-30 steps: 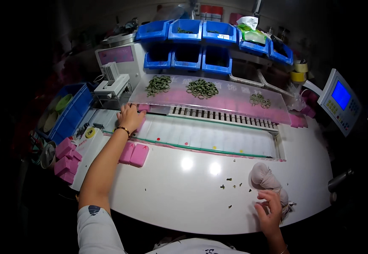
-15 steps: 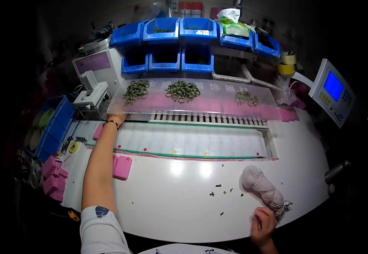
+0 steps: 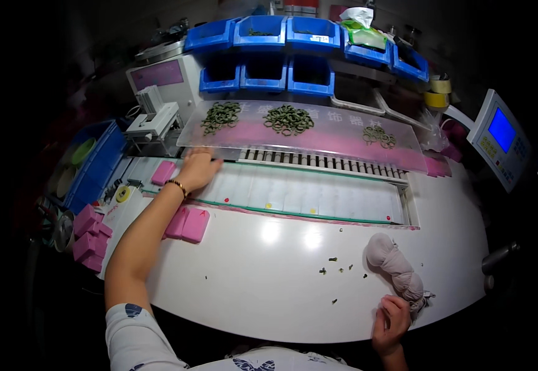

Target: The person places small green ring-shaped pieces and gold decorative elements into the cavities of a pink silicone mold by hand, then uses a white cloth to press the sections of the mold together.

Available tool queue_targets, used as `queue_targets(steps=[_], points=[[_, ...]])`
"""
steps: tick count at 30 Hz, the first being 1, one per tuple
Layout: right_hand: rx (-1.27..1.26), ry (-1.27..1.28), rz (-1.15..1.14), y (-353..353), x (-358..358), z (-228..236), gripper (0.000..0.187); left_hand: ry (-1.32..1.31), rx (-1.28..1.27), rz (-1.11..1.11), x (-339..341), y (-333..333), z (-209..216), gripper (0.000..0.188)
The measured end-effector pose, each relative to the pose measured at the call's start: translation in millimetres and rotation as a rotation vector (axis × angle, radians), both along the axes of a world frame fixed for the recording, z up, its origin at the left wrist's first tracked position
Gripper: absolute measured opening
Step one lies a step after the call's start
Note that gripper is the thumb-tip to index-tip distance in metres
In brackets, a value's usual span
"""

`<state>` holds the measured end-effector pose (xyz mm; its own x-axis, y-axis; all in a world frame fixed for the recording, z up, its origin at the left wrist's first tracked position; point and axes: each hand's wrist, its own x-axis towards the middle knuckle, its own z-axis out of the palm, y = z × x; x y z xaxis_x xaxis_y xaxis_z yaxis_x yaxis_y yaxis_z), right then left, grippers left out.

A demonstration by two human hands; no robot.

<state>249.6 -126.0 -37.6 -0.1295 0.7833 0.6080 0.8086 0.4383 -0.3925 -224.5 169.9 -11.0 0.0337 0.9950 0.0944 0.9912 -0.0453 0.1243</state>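
Observation:
My left hand (image 3: 199, 169) reaches to the left end of the roller track (image 3: 318, 162), at the front edge of the clear raised shelf (image 3: 337, 141). Its fingers point forward onto a dark strip, with the thumb apart; nothing shows in it, though the fingertips are partly hidden. On the shelf lie a left pile of green rings (image 3: 221, 117), a middle pile (image 3: 288, 119) and a smaller right pile (image 3: 378, 136). Low at the table's front edge, my right hand (image 3: 391, 323) rests beside a twisted greyish cloth bundle (image 3: 395, 267), fingers loosely bent and apart from the thumb.
Pink blocks (image 3: 194, 225) lie left of centre. A pale recessed channel (image 3: 281, 193) crosses the white table (image 3: 269, 278), which carries small green scraps (image 3: 333, 260). Blue bins (image 3: 259, 31) stand behind, a white machine (image 3: 154, 120) at left, a screen panel (image 3: 501, 139) at right.
My left hand has drawn back from under the shelf's left corner, its thumb now visible. The whole view has shifted slightly. My right hand stays beside the cloth bundle.

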Motion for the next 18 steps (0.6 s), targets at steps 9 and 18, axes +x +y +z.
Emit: queue_targets(steps=[9,18], points=[[-0.001,0.016,0.188,23,-18,26,0.039,-0.012,-0.250,-0.404,-2,-142,47,0.075],[-0.466,0.399,0.410,48,-67,53,0.045,-0.505,0.166,-0.752,105,-181,44,0.078]])
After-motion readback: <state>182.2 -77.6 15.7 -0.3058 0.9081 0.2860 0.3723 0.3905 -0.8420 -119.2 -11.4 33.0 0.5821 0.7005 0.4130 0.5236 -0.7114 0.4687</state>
